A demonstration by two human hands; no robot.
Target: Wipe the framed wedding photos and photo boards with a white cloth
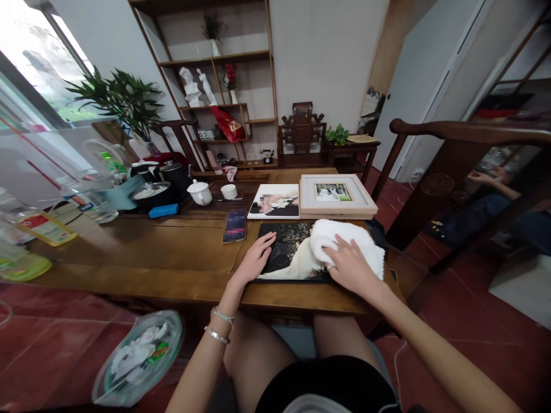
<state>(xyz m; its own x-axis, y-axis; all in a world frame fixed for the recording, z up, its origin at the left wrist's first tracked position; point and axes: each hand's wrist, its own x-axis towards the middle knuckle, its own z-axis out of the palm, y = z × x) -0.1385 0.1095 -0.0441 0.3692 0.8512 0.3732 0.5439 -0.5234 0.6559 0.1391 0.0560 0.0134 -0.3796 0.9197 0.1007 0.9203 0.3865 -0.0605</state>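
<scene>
A dark photo panel (282, 244) showing a long pale gown lies flat on the wooden table in front of me. My left hand (257, 255) rests on its left edge with the fingers stretched out and holds nothing. On the panel's right part is a folded white towel (365, 246), which hides that side of the picture. My right hand (346, 261) presses down on the towel, its fingers bent into the cloth. Just beyond the panel are a white-edged photo print (275, 209) and a light wooden picture frame (338, 198).
A phone (235, 226) lies left of the panel. Farther left are a white teapot (200, 193), a small cup (229, 191), a blue sponge (163, 210) and bottles (47, 226). A lined bin (140, 358) stands on the floor. Another person's arm (495, 182) shows behind the chair (447, 172).
</scene>
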